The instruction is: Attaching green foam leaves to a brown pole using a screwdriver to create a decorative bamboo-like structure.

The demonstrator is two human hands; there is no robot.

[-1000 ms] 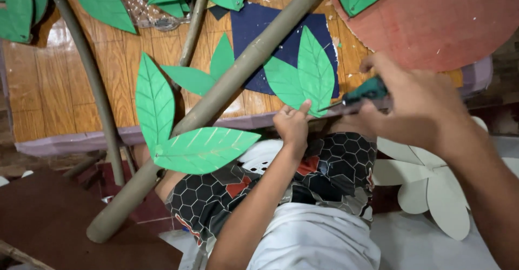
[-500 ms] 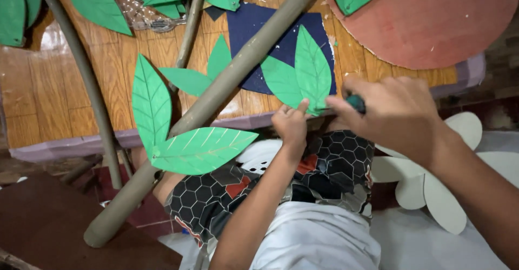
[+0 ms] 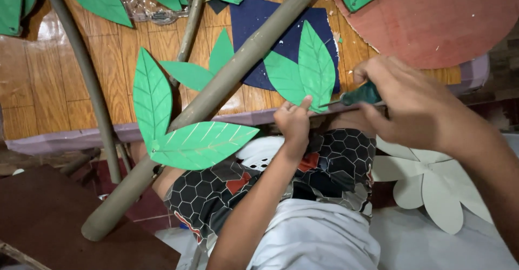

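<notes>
A pair of green paper leaves (image 3: 305,70) sits against a long brown cardboard tube (image 3: 216,94) that runs diagonally over the board. My left hand (image 3: 294,120) pinches the base of these leaves, with its index finger pointing up along the lower edge. My right hand (image 3: 411,105) grips a tool with a dark green handle (image 3: 361,94). The tool's thin metal tip points left at the leaf base, close to my left fingertip. Two more green leaves (image 3: 200,143) hang from the tube lower down on the left.
A navy paper sheet (image 3: 259,24) lies under the leaves on a wooden board (image 3: 54,97). A big red disc (image 3: 443,21) is at the top right and a white flower cutout (image 3: 427,181) at the right. A thinner grey-brown tube (image 3: 86,75) stands at the left.
My right hand has shifted slightly and the tool's green handle shows more clearly than half a second ago. My left hand stays at the leaf base.
</notes>
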